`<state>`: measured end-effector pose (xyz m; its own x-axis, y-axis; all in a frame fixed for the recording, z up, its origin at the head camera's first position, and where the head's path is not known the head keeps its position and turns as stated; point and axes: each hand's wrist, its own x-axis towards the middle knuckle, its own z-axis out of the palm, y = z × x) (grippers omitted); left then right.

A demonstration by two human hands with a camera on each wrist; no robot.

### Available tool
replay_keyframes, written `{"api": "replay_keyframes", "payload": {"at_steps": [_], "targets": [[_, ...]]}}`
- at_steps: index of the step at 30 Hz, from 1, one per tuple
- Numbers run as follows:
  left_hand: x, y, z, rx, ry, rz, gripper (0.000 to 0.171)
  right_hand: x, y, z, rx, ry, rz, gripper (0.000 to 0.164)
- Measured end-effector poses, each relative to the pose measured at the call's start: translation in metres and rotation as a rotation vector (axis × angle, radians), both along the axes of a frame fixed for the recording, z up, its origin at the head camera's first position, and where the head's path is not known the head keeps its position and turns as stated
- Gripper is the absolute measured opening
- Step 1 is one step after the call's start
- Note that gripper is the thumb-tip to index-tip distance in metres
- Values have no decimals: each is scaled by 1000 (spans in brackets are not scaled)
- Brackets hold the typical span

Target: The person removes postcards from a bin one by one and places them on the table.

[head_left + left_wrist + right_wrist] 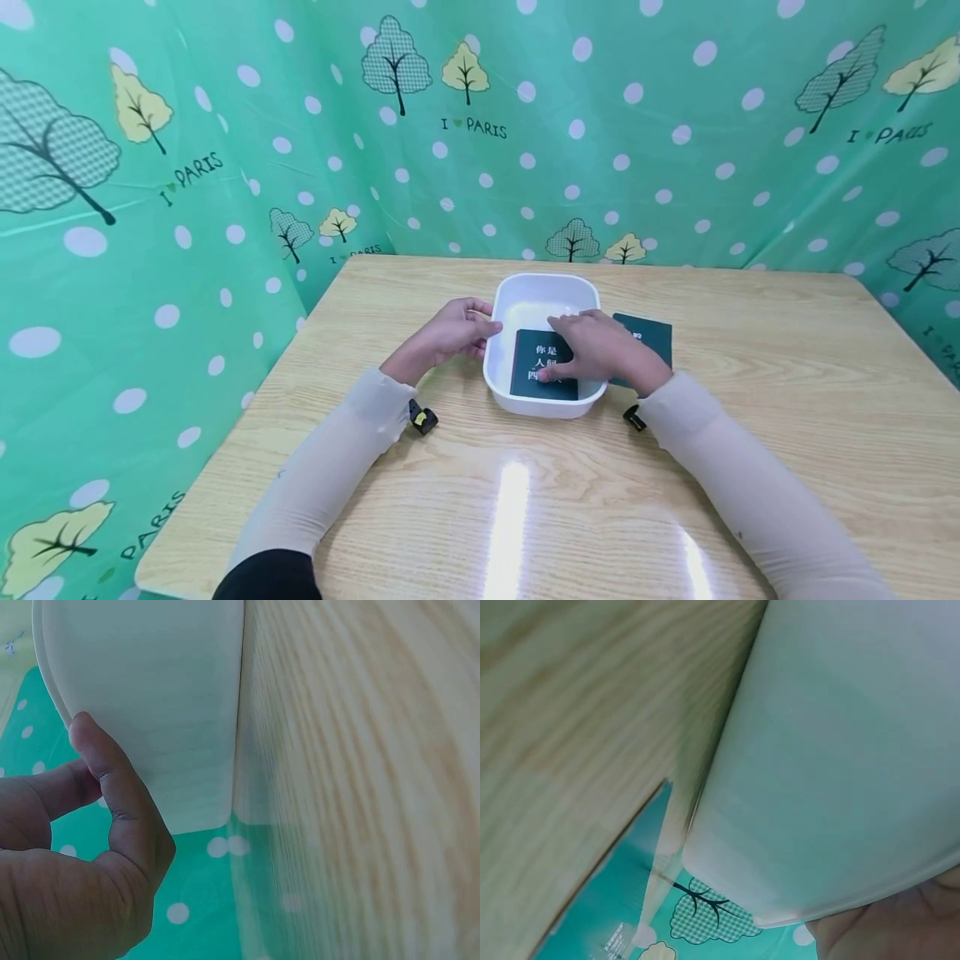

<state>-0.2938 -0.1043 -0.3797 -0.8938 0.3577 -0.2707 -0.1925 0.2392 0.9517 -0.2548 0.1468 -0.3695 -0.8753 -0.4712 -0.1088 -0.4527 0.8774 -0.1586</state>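
Observation:
A white plastic tub (512, 297) with rounded corners stands on the table. My left hand (459, 327) grips its left rim, thumb over the edge; the left wrist view shows that hand (112, 802) against the tub's side wall (157, 697). Inside the tub lies a dark green book (528, 342) with white Chinese lettering. Over this book is my right hand (600, 346), thumb touching the cover and fingers stretched past its far edge. Another dark green book (651, 333) lies right of the tub, partly behind the right hand. In the right wrist view the tub wall (832, 750) hides most of the hand.
The tub stands on a light wooden table (420, 517). A green curtain (637, 167) with white dots and printed trees hangs behind and to the left. Black straps with buckles show at the left wrist (422, 417) and the right wrist (634, 417).

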Motion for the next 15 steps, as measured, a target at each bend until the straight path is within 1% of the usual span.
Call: {"api": "replay_keyframes", "payload": {"at_steps": [8, 11, 15], "targets": [[0, 0, -2, -2, -3, 7, 37, 0, -3, -2, 86, -17, -15, 105], [-1, 0, -2, 1, -1, 3, 38, -1, -4, -2, 97, -26, -27, 106], [-1, 0, -2, 7, -2, -2, 38, -1, -4, -3, 80, -35, -31, 105]]}}
